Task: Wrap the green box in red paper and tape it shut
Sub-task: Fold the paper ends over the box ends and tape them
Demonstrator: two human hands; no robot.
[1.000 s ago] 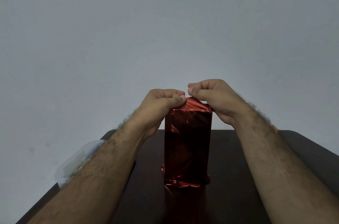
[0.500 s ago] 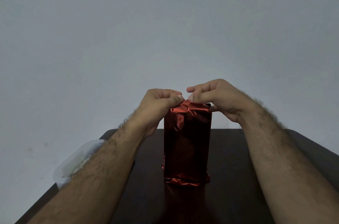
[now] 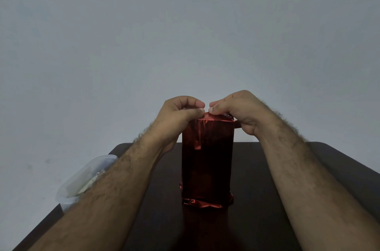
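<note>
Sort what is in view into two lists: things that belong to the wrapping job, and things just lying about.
Part of the job:
- tall upright box covered in shiny red foil paper, standing on the table
- left hand, pinching the paper at the top
- right hand, pinching the paper at the top

Just lying about:
- clear plastic container at the left table edge
- dark wooden table

Green box: fully covered by the red paper (image 3: 207, 160); no green shows.
Paper top face: screened by your left hand (image 3: 176, 119) and right hand (image 3: 240, 115).
Clear container (image 3: 82, 180): part-hidden behind your left forearm; contents unreadable.
Table (image 3: 267, 168): cut by frame edges.
</note>
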